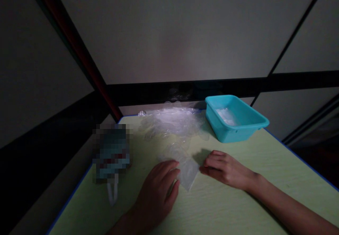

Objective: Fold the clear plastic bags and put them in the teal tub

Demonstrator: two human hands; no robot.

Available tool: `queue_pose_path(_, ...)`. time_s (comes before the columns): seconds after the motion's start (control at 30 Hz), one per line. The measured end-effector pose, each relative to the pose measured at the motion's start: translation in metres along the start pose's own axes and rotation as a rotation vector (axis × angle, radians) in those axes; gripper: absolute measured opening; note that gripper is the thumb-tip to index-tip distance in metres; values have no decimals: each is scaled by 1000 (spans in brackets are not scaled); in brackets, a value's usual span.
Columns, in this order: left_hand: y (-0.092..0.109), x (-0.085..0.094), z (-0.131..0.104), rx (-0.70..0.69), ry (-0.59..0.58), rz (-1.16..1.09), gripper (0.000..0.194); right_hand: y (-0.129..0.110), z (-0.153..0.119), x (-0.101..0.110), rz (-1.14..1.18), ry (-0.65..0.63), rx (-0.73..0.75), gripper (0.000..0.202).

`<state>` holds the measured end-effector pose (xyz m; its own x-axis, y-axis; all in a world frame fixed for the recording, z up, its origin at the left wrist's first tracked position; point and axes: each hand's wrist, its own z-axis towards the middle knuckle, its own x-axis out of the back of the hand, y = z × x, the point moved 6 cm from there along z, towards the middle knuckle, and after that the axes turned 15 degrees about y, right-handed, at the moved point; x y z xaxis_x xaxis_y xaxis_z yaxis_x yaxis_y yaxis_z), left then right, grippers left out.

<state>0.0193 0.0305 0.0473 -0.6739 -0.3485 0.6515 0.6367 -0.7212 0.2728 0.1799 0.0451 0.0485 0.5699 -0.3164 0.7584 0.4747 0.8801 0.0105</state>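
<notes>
A clear disposable plastic glove (189,171) lies on the table in front of me, its cuff end towards me. My left hand (161,185) rests against the glove's left side, fingers slightly bent and apart, thumb separate. On the other side, my right hand (218,166) is closed, with thumb and forefinger pinching the glove's right corner. Just behind is a loose, overlapping pile of similar clear gloves (174,120). A turquoise plastic basin (243,132) stands beyond my right hand, with folded clear plastic (226,116) inside.
The pale yellow-green table (212,210) has a blue edge. At its left sits a blurred-out object (112,153) with a white loop (113,192) hanging towards me. Grey panels (172,33) with dark strips rise directly behind the table.
</notes>
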Motion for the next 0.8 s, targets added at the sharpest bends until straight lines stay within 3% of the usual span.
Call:
queue_pose_path(0.2,8,-2,2,2,-21,-63,19,-14,10,-5,-56,14,146,28)
queue_pose_path(0.47,10,-1,3,-15,-29,-76,19,-6,5,-13,-72,-61,55,22)
queue_pose_path(0.8,12,-1,4,34,-95,-75,23,-21,3,-6,197,-74,14,24)
